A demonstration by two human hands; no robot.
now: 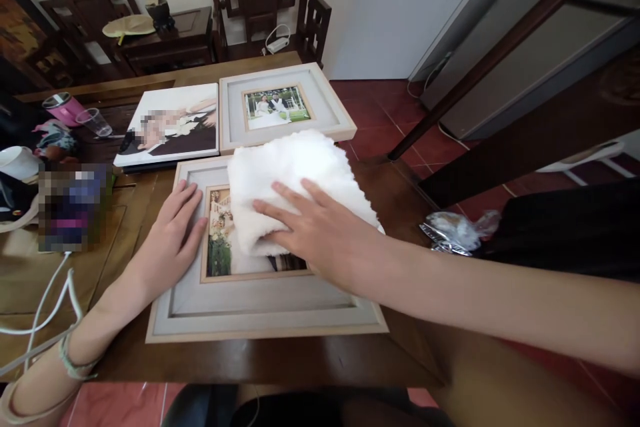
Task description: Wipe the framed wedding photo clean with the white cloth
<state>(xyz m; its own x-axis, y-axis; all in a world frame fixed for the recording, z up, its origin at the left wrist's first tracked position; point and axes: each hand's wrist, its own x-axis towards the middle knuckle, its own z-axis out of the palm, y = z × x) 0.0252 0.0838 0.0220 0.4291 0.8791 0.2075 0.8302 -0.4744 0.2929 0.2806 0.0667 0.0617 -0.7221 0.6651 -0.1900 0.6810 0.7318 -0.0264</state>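
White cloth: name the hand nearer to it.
Right: the right hand rests on the white cloth; the left hand rests on the nearest picture frame, left of the cloth.

The near frame (265, 310) lies on the worktop (240, 361), close to its front edge. Across the right part of the near frame lies a cloth (305, 167), with the right hand (320, 230) on top; the left hand (175, 230) rests on the near frame's left side. Behind the near frame lies a second frame (280, 107), and behind it to the left a photo panel (195, 103). Left of the near frame runs a cable (70, 287); farther left and behind stand a mug (70, 110) and a cup (97, 122). Right of the near frame is what may be a bag (455, 227), its support hard to make out
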